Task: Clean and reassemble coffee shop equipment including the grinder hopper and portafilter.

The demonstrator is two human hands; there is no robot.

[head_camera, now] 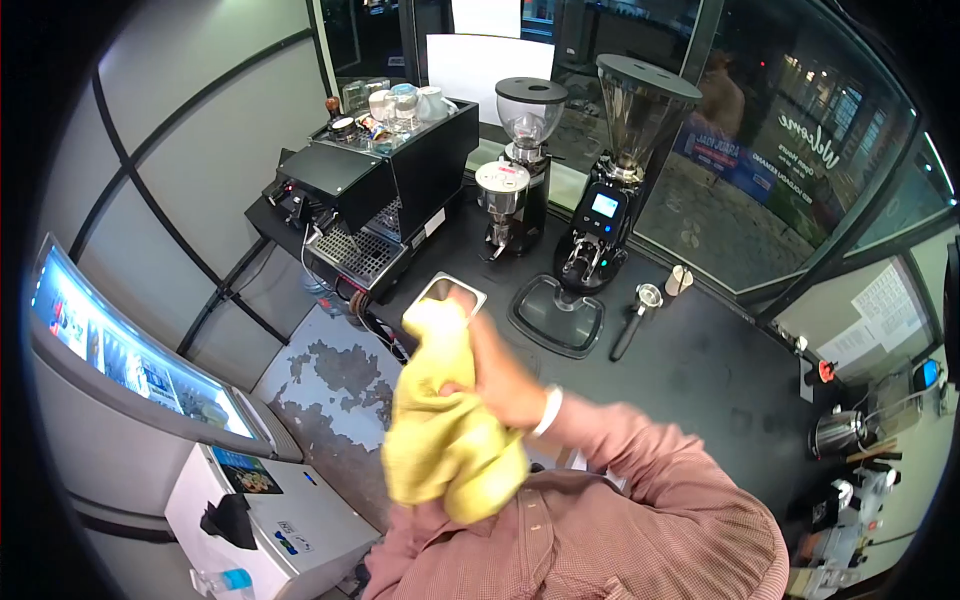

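My right hand (502, 375), with a white band at the wrist, grips a yellow cloth (450, 442) in front of my body; both are motion-blurred. My left sleeve (412, 532) shows below the cloth, and my left hand is hidden. Beyond the fingers lies a small metal tray (469, 287) on the black counter (697, 405). Farther right are a black tamping mat or tray (559, 315) and a portafilter (637, 319) with its handle towards me. A paper cup (679, 280) stands beside the portafilter.
An espresso machine (427, 157) with cups on top stands at the back left. Two coffee grinders (529, 187) (600, 217) stand near the window. A metal pitcher or kettle (838, 433) is at the right. A white chest (277, 525) and a lit display case (142, 360) are at the left.
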